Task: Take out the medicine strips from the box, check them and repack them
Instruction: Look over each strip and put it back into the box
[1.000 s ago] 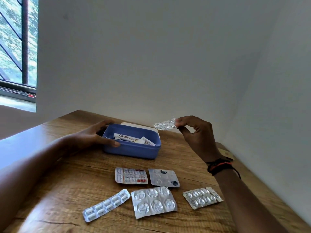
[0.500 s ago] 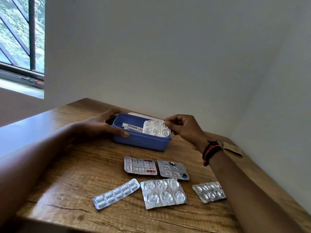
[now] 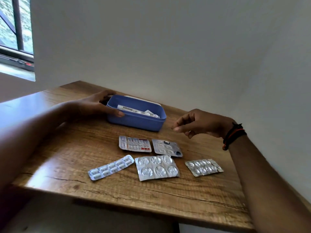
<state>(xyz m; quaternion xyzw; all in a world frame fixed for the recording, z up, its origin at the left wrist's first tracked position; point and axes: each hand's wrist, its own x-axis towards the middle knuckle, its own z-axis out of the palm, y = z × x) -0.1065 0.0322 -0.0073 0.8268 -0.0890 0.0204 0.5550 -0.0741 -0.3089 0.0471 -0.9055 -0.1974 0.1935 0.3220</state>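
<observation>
Your left hand [image 3: 94, 106] grips the blue box [image 3: 136, 121] by its left end. Your right hand [image 3: 200, 123] hovers just beside the box, fingers loosely curled, holding nothing

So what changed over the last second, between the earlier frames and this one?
The right hand lowered the silver strip it was holding up into the blue box, let go, and drew back to the box's right, now holding nothing. The left hand kept gripping the box's left end, and the five strips on the table lie as before.
</observation>
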